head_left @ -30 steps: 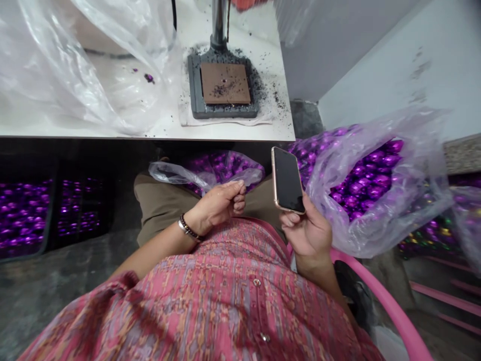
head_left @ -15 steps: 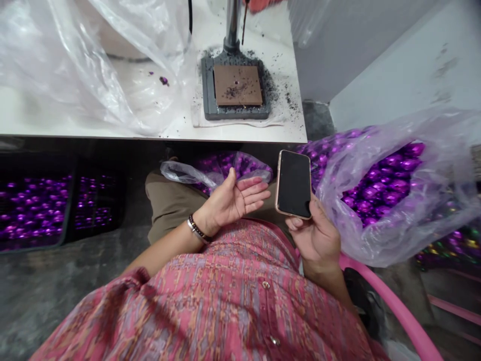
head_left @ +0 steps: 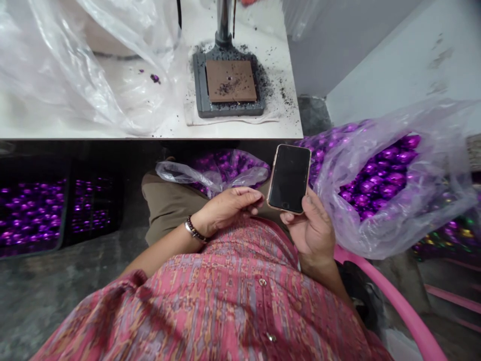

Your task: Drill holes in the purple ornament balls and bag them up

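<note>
Phone (head_left: pixel 289 178), a slim round-cornered rectangle with a glossy black face and pale gold-pink edges: in the head view we see it tilted above our smooth brown cloth trousers (head_left: pixel 167 200). Our right hand (head_left: pixel 313 228) is closed on its lower end, thumb along the side. Our left hand (head_left: pixel 225 206) is loosely half curled, fingertips just beside the phone's lower left corner; we cannot tell whether they touch it or pinch anything. That wrist wears a bracelet of dark round beads (head_left: pixel 196 232). Our pink patterned shirt (head_left: pixel 225 296) falls in soft folds. Near the hands we have a small clear plastic bag (head_left: pixel 225 165), wrinkled around purple pieces, and at the right a large translucent plastic sack (head_left: pixel 376 239) gaping over shiny, rounded purple balls (head_left: pixel 379 180). A smooth pink plastic chair arm (head_left: pixel 394 297) curves below it. Ahead, on the flat white counter (head_left: pixel 167 126), a dark grey rectangular base (head_left: pixel 229 110) carries a flat brown board (head_left: pixel 240 77) sprinkled with gritty black shavings; beside it lies crinkled, glossy transparent plastic sheeting (head_left: pixel 112 95).
</note>
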### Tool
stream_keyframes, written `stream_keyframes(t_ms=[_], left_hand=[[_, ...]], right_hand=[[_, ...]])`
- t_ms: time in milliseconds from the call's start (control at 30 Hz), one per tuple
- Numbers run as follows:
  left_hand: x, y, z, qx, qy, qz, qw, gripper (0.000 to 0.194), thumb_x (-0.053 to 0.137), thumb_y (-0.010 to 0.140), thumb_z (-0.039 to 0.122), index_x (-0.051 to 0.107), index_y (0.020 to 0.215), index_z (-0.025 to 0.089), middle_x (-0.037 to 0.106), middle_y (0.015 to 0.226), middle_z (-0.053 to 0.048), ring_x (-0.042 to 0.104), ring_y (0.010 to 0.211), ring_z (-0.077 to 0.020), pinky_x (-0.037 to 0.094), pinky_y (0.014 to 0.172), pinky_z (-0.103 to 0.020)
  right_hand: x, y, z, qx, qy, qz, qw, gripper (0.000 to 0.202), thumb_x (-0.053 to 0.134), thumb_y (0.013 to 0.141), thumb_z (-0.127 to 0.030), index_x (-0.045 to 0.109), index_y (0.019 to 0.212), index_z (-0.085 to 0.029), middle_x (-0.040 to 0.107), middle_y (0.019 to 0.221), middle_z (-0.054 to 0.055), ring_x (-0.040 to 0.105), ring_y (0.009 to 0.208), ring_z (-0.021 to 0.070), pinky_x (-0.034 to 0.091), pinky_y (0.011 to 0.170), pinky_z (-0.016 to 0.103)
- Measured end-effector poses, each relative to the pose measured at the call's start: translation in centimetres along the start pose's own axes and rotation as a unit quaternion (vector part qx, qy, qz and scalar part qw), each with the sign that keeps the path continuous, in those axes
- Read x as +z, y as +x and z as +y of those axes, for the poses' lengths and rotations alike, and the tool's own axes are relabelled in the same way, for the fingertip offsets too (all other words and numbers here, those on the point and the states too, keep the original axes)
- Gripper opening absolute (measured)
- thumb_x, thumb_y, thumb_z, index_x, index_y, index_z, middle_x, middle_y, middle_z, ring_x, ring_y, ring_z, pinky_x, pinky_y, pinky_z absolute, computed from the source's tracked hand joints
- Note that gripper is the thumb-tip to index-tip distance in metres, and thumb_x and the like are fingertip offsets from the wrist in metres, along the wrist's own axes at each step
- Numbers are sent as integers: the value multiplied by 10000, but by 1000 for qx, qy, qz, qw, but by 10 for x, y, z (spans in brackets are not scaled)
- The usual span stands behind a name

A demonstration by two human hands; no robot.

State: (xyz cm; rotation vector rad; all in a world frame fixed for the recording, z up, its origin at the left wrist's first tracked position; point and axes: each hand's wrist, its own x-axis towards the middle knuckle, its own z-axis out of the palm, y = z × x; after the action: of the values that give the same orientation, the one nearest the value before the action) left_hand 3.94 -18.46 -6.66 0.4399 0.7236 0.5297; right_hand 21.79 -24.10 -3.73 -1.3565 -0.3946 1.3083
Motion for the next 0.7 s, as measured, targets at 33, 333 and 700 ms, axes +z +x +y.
stream_keyframes(t_ms=[33,333,700], left_hand=[[1,-1,0,-3,33,0,999,259,827,799,374,718,807,138,668,756,0,561,631,-71,415,636,-226],[10,-7,-2,92,232,10,968,225,812,761,338,708,855,162,679,804,0,566,738,-113,434,733,-261],[17,-21,12,117,344,-15,931,284,586,913,430,667,808,178,613,742,15,508,699,-115,413,716,-258]], right_hand=[[0,-1,0,-4,0,0,1000,616,829,682,-472,589,1204,-250,631,962,-34,512,614,-1,402,499,158],[5,-5,7,-32,-22,-3,999,621,832,661,-543,630,1168,-247,618,893,-21,536,627,21,423,491,158],[2,-12,8,-94,-51,-10,994,575,762,756,-530,618,1243,-259,635,948,-1,537,637,18,463,495,169]])
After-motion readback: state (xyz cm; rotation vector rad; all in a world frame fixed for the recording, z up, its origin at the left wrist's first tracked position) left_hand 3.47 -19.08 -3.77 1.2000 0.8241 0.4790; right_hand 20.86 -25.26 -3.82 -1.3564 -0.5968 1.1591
